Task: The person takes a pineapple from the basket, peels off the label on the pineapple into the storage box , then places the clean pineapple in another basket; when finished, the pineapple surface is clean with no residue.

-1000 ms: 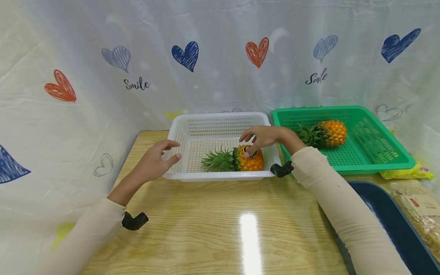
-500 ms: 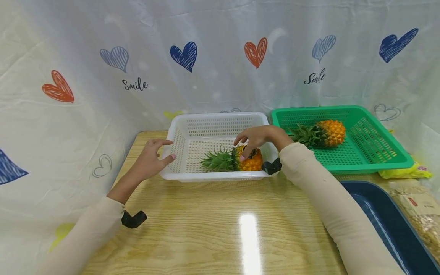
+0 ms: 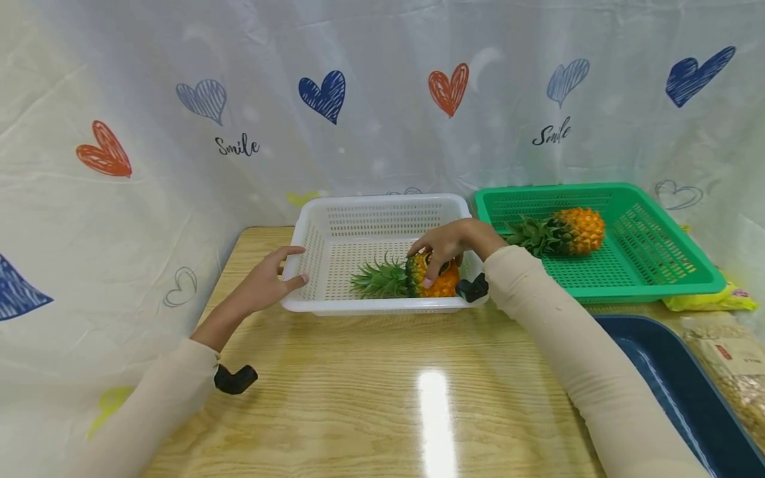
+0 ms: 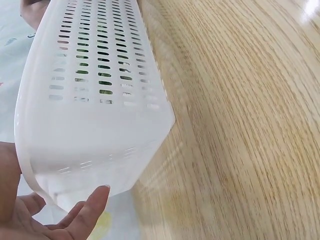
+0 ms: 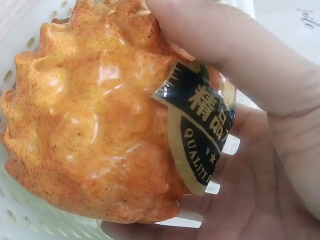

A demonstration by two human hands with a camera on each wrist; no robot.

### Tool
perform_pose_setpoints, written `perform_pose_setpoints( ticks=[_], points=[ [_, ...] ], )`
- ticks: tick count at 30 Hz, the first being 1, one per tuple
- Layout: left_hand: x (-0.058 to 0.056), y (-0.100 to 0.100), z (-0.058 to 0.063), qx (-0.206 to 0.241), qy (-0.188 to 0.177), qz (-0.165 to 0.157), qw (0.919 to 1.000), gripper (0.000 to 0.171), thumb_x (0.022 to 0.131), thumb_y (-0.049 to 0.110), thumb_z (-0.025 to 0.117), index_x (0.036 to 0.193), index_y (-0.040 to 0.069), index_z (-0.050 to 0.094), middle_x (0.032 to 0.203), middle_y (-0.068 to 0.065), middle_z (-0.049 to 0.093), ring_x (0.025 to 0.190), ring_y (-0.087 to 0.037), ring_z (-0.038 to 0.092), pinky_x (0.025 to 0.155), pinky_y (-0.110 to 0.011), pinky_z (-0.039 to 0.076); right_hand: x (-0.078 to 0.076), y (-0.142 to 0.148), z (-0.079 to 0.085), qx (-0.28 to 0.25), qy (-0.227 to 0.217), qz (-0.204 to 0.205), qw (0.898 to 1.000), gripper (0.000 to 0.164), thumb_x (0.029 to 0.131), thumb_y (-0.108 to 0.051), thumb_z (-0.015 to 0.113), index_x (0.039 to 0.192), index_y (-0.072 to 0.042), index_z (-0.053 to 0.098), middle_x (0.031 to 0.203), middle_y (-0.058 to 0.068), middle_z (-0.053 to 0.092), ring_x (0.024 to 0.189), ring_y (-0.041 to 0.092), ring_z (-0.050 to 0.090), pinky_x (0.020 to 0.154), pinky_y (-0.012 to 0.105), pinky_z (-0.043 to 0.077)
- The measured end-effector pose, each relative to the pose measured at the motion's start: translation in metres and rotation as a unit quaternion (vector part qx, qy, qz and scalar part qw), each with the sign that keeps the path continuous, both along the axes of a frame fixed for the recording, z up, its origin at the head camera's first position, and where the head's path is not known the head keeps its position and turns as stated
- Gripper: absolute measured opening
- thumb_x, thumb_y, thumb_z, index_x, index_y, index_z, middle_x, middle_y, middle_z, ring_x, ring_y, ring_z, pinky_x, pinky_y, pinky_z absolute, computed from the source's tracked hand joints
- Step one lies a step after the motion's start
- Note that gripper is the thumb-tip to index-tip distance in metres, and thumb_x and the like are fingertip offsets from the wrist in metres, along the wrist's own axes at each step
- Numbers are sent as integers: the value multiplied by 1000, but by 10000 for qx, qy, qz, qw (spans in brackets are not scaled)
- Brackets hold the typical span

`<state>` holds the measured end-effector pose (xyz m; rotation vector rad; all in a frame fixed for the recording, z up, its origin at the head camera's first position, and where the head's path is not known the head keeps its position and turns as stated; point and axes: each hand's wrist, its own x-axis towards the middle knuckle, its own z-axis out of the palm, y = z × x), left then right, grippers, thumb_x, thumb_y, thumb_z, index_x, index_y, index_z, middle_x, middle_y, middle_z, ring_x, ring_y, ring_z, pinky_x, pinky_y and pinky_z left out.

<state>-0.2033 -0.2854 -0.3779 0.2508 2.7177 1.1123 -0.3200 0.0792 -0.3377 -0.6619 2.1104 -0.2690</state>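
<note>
In the head view a white plastic basket (image 3: 358, 307) stands on the table with a pineapple (image 3: 385, 279) lying in it, its green crown toward the left. My right hand (image 3: 445, 242) grips the orange body from above. Up close, the right wrist view has the thumb and fingers of the right hand (image 5: 260, 135) around the pineapple (image 5: 95, 115), which carries a black and gold label (image 5: 200, 125). At the basket's left end, my left hand (image 3: 265, 282) holds the rim. The left wrist view places the curled fingers (image 4: 85, 217) outside the basket's wall (image 4: 95, 130).
A green basket (image 3: 651, 292) with a second pineapple (image 3: 578, 231) stands right of the white one. Nearer lie a dark blue tray (image 3: 651, 372), a yellow packet (image 3: 708, 299) and a clear bag (image 3: 732, 362) of pale contents. A printed curtain (image 3: 382, 139) hangs behind.
My right hand has come down and leftward onto the pineapple and now grips it. My left hand has shifted slightly left and settled on the basket's rim.
</note>
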Motion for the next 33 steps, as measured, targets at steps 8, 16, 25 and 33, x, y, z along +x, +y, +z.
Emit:
perform_pose_setpoints(
  ticks=[8,16,25,33],
  points=[
    [2,4,-1,216,-50,-109,9997,67,101,18,61,156,1,27,139,-31,51,114,-42,64,79,-41,57,2,-4,2,267,17,55,9996,101,81,-46,82,161,-26,24,166,12,22,148,33,34,100,50,51],
    [2,7,-1,12,110,-133,9999,63,99,11,59,154,1,29,139,-31,52,111,-39,66,83,-44,56,3,-4,4,165,205,239,9994,99,80,-43,84,160,-22,28,164,13,26,147,32,34,86,38,54],
    [1,9,-2,-109,147,-39,9998,63,99,12,58,154,2,29,137,-29,53,110,-38,65,85,-46,54,2,2,0,-125,495,414,9978,95,81,-41,83,158,-19,32,161,15,32,145,35,35,93,42,53],
    [1,8,-4,-56,120,-54,9999,63,100,10,57,154,2,28,140,-30,51,111,-39,64,84,-45,54,3,6,3,-365,435,124,9983,94,82,-43,81,159,-21,30,161,17,29,138,33,44,73,37,57]
  ],
)
